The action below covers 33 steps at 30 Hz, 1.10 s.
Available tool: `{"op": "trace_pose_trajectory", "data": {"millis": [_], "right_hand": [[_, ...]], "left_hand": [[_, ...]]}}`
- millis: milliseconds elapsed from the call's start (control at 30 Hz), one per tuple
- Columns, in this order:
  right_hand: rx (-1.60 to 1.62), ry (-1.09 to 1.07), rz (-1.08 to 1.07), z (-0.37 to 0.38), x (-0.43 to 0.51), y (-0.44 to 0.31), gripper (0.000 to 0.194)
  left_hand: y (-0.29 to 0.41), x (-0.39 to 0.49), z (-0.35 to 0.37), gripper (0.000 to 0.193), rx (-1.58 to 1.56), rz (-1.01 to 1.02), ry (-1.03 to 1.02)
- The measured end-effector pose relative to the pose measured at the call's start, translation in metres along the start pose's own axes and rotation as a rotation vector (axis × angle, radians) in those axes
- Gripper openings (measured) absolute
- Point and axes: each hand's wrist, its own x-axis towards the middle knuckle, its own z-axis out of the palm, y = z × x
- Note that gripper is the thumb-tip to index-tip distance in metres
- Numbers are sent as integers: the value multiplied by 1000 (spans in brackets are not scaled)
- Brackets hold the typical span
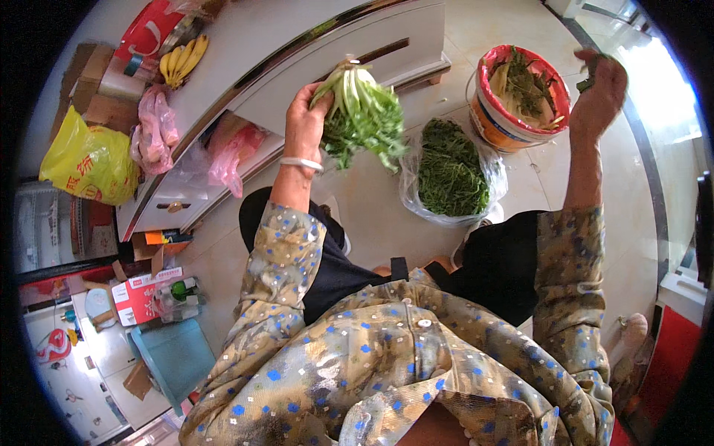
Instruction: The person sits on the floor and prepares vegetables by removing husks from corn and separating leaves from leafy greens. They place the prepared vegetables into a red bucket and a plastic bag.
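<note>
My left hand (305, 120), with a pale bangle at the wrist, grips a bunch of leafy greens (365, 106) near its pale stem base. The root end points up and the leaves, somewhat blurred, hang towards the lower right. Out to the right of the bucket, my right hand (605, 92) is raised and closed around a small piece of dark green leaf (588, 78). Between my feet and the bucket, a clear plastic bag (410, 192) lies spread on the floor with a heap of dark green leaves (453, 170) on it.
A bucket (493, 125) lined with a red bag holds leaf scraps. White drawers (334, 72) run along the left, one pulled out with a pink bag (237, 156). On top are bananas (184, 60) and a yellow bag (92, 159). A blue bin (175, 357) stands lower left.
</note>
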Motion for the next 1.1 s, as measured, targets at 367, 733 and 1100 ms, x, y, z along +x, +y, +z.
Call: {"op": "trace_pose_trajectory", "data": {"millis": [367, 733, 1100], "right_hand": [[-359, -581, 38, 41, -57, 10, 18], [-341, -1020, 7, 85, -132, -58, 31], [210, -573, 897, 53, -68, -33, 30]], "left_hand": [[-6, 5, -9, 30, -426, -300, -200], [-12, 10, -6, 35, -312, -359, -300], [-20, 8, -11, 31, -357, -448, -498]]}}
